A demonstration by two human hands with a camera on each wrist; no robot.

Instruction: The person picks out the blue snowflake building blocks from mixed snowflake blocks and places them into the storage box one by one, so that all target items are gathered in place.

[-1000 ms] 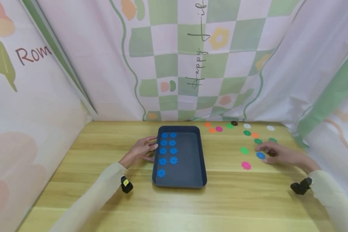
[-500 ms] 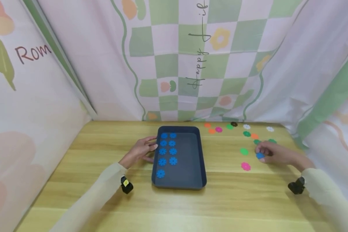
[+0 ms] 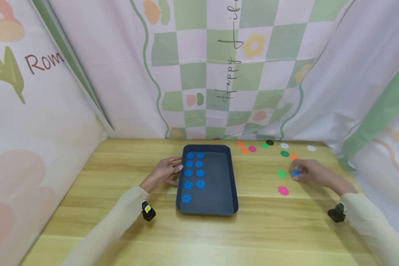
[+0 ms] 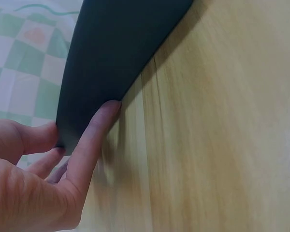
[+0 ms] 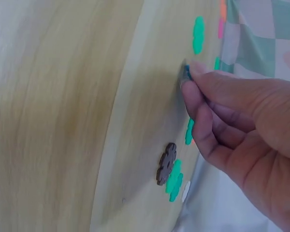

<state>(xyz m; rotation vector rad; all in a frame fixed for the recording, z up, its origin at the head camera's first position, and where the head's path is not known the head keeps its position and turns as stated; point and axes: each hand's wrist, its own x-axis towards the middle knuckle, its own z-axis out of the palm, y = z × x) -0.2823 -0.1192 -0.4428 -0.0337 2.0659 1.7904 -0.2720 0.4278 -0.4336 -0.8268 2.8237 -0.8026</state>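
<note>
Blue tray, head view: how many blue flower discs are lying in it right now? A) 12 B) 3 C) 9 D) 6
C: the blue tray holds nine blue flower discs, four pairs in two columns plus a single one at the near left. Another blue disc is outside it, pinched in the right hand.

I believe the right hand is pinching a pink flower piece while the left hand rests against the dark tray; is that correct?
Not quite: the piece pinched by the right hand is blue, not pink, as the head view shows. The pink piece lies untouched on the table nearby. The left hand does rest against the tray.
</note>
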